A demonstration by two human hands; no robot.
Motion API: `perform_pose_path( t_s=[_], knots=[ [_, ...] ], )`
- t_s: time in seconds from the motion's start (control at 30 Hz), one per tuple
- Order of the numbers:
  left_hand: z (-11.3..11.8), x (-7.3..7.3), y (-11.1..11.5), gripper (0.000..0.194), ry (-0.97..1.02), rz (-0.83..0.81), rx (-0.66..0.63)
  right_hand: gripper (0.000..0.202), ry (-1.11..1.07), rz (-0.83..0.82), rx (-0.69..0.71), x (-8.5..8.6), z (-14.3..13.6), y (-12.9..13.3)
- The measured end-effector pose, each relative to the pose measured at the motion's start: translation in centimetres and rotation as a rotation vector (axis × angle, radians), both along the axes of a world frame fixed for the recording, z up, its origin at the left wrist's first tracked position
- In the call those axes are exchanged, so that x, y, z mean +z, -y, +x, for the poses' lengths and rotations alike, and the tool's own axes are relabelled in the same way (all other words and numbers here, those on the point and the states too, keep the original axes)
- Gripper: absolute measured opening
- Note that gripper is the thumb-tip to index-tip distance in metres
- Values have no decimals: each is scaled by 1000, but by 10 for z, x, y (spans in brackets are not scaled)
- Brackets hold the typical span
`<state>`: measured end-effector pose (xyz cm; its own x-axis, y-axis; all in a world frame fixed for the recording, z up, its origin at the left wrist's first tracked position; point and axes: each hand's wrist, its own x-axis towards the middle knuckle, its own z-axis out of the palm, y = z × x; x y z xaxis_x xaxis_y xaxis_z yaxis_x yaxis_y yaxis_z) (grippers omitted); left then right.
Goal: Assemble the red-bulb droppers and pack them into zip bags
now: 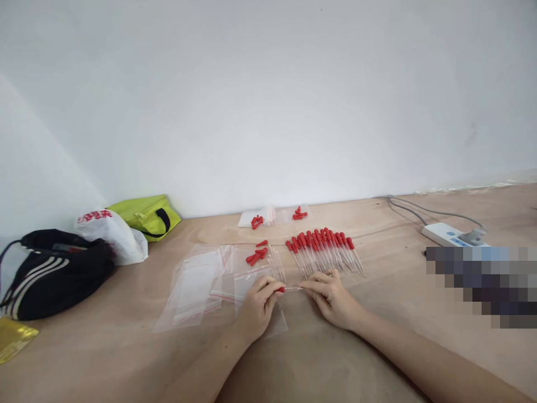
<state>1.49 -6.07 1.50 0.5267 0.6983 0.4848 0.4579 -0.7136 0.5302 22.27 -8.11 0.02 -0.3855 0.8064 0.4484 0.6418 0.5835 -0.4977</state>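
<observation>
So my left hand point(257, 307) has its fingertips pinched on the red bulb end of a glass dropper point(290, 289), and my right hand point(331, 296) is pinching the clear tube end, so it hangs level between them just over the wooden worktop point(126, 358). Right behind my right hand there's a row of finished droppers point(325, 249). Loose red bulbs point(257, 256) sit on the zip bags point(197, 288) toward the left, with a power strip point(451, 235) near the right edge.

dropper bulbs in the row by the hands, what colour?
Red, on clear tubes: the row of droppers shows best in the head view.
</observation>
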Motion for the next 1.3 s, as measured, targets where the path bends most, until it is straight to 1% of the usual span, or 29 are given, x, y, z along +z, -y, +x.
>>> perform_pose_path(
  t_s=[0.13,0.3,0.43,0.67,0.83,0.97,1.1,1.3],
  knots=[
    [0,1,0,25,-39,-1,-42,23,3,-2,1,1,1,-1],
    [0,0,1,26,-73,-11,-88,22,50,58,-27,3,0,0],
    [-1,0,1,25,-85,-20,-65,23,80,118,-53,3,-2,2],
    [-1,1,3,24,-83,18,-56,24,121,188,-50,3,-5,6],
    [-1,-1,3,25,-79,103,-61,26,127,143,-19,4,-9,9],
    [0,2,5,21,-93,89,-64,27,114,73,-12,5,-13,10],
    [1,4,6,19,-109,85,-94,26,117,17,-7,5,-16,10],
    [2,2,4,20,-109,101,-125,26,96,-70,5,6,-21,10]
  ],
)
